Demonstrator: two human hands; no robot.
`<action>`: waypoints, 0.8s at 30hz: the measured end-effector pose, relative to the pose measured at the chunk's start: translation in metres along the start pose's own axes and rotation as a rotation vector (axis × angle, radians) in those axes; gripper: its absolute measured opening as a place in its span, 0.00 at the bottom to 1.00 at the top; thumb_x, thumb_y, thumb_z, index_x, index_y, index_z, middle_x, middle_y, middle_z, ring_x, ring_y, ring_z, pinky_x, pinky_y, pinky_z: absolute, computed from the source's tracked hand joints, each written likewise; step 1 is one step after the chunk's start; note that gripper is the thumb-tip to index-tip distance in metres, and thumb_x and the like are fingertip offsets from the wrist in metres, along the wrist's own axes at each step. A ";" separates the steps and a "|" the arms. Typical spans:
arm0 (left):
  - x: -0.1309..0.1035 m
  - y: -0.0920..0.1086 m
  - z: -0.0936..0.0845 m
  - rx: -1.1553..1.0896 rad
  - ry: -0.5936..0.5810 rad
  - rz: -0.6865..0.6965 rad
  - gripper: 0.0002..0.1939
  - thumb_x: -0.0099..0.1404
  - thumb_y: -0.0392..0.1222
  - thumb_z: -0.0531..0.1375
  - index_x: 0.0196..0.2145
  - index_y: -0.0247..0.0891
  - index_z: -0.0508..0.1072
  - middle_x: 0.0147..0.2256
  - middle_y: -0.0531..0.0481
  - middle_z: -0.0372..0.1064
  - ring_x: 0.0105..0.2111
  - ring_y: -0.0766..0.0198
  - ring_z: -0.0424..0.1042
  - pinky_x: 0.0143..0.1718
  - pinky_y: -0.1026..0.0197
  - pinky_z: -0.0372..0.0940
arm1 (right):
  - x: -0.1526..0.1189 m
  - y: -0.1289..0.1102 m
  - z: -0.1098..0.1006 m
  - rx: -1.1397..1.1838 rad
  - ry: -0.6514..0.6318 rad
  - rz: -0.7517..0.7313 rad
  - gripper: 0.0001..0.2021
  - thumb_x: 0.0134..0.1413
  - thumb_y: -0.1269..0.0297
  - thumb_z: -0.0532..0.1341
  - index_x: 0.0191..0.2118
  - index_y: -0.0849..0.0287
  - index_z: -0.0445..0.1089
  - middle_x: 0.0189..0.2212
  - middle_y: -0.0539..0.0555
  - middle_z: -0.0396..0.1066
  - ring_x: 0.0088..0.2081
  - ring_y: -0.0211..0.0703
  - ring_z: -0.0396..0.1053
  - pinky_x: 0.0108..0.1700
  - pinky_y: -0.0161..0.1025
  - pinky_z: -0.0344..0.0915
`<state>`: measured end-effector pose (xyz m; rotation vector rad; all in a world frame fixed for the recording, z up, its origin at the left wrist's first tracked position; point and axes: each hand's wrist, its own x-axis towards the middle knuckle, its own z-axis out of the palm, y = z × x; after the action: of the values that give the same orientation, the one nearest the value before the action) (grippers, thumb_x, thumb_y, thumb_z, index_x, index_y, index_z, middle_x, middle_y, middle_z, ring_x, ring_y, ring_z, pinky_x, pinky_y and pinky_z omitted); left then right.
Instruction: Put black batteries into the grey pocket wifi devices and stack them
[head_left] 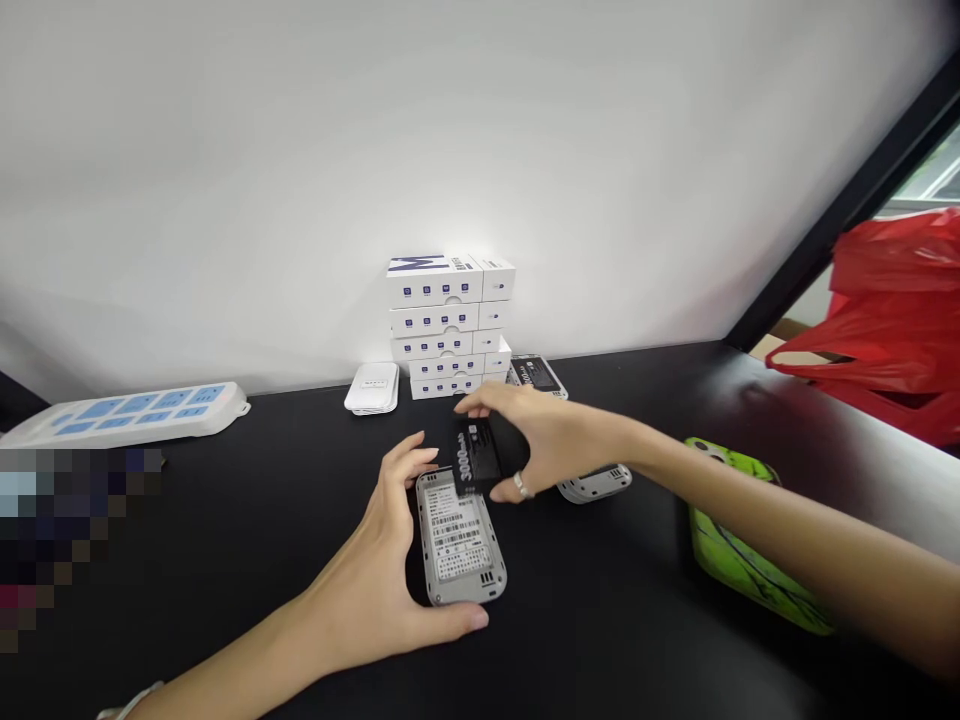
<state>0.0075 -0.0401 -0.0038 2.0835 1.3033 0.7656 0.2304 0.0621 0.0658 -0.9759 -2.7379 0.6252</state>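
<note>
A grey device shell (pixel 459 540) with printed labels lies open on the black table. My left hand (pixel 386 560) curves around its left side, thumb at the near end and fingers at the far end, holding it. Above the shell's far end, a black battery (pixel 478 455) marked 3000mAh is held by its edges between the thumb and fingers of my right hand (pixel 540 440), which wears a ring. The battery covers part of the far end of the shell.
White boxes (pixel 450 340) are stacked by the wall, with a white device (pixel 373 388) to their left. Another battery-fitted shell (pixel 540 374) and grey shells (pixel 596 484) lie rightward. A power strip (pixel 142 415), green case (pixel 739 530) and red bag (pixel 892 310) flank the workspace.
</note>
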 end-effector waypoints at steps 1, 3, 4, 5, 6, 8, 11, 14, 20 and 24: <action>0.000 0.000 0.000 0.001 0.004 0.004 0.58 0.47 0.50 0.72 0.62 0.56 0.36 0.67 0.45 0.27 0.63 0.40 0.49 0.60 0.34 0.56 | -0.002 -0.005 0.005 0.044 -0.010 0.010 0.39 0.38 0.60 0.71 0.58 0.61 0.58 0.54 0.61 0.61 0.55 0.55 0.61 0.56 0.49 0.60; 0.000 -0.001 0.001 0.001 0.002 0.002 0.59 0.47 0.50 0.73 0.62 0.56 0.35 0.67 0.45 0.26 0.63 0.40 0.50 0.59 0.33 0.56 | -0.003 -0.013 0.015 0.104 -0.026 0.049 0.40 0.36 0.62 0.73 0.58 0.61 0.59 0.54 0.60 0.60 0.55 0.55 0.61 0.55 0.48 0.63; 0.000 -0.001 0.001 -0.001 -0.002 -0.002 0.59 0.47 0.50 0.73 0.62 0.57 0.35 0.67 0.45 0.26 0.63 0.40 0.50 0.59 0.33 0.56 | -0.003 -0.015 0.019 0.127 -0.032 0.063 0.40 0.36 0.62 0.73 0.57 0.61 0.60 0.53 0.60 0.60 0.54 0.55 0.61 0.54 0.48 0.63; -0.001 0.000 0.001 -0.005 -0.005 -0.005 0.60 0.47 0.49 0.73 0.63 0.57 0.34 0.67 0.45 0.26 0.63 0.40 0.50 0.59 0.32 0.56 | -0.002 -0.017 0.023 0.152 -0.037 0.066 0.39 0.36 0.61 0.73 0.56 0.61 0.61 0.52 0.60 0.60 0.54 0.55 0.61 0.54 0.48 0.64; -0.001 0.000 0.000 -0.008 -0.007 -0.009 0.61 0.47 0.49 0.73 0.63 0.58 0.33 0.67 0.45 0.26 0.63 0.40 0.50 0.59 0.31 0.56 | -0.001 -0.018 0.025 0.181 -0.042 0.060 0.38 0.36 0.60 0.74 0.55 0.60 0.61 0.51 0.59 0.60 0.53 0.54 0.62 0.53 0.48 0.64; 0.000 0.001 0.000 -0.015 -0.007 -0.011 0.61 0.47 0.48 0.73 0.63 0.58 0.32 0.66 0.44 0.27 0.63 0.40 0.50 0.59 0.30 0.56 | 0.000 -0.019 0.028 0.223 -0.054 0.043 0.37 0.38 0.59 0.74 0.55 0.59 0.62 0.50 0.59 0.60 0.53 0.53 0.61 0.53 0.49 0.64; 0.001 0.001 0.000 -0.033 0.002 -0.013 0.61 0.48 0.47 0.73 0.64 0.55 0.31 0.65 0.42 0.30 0.62 0.39 0.51 0.59 0.30 0.56 | -0.002 -0.023 0.028 0.216 -0.101 0.029 0.37 0.39 0.57 0.73 0.56 0.58 0.61 0.50 0.58 0.60 0.53 0.53 0.61 0.56 0.51 0.61; 0.002 -0.001 -0.001 -0.050 -0.005 -0.009 0.61 0.48 0.48 0.73 0.63 0.54 0.32 0.65 0.41 0.31 0.63 0.39 0.51 0.59 0.31 0.57 | -0.010 -0.029 0.026 0.171 -0.161 0.012 0.36 0.45 0.50 0.69 0.58 0.58 0.61 0.55 0.60 0.58 0.57 0.55 0.57 0.62 0.54 0.54; 0.000 -0.004 0.001 -0.052 -0.005 0.003 0.58 0.49 0.56 0.72 0.62 0.54 0.35 0.67 0.41 0.27 0.64 0.37 0.48 0.59 0.29 0.55 | -0.018 -0.032 0.041 -0.030 -0.239 -0.173 0.49 0.42 0.44 0.68 0.66 0.64 0.52 0.65 0.69 0.47 0.66 0.66 0.41 0.64 0.61 0.43; -0.001 -0.001 -0.002 -0.097 -0.008 0.007 0.33 0.68 0.57 0.56 0.61 0.53 0.39 0.67 0.43 0.28 0.65 0.41 0.47 0.62 0.32 0.53 | -0.015 -0.037 0.039 -0.033 -0.117 -0.056 0.49 0.34 0.52 0.71 0.63 0.62 0.55 0.54 0.64 0.61 0.54 0.60 0.59 0.58 0.56 0.55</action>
<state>0.0050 -0.0406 -0.0032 2.0130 1.2312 0.8070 0.2098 0.0137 0.0471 -0.8930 -2.8751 0.6486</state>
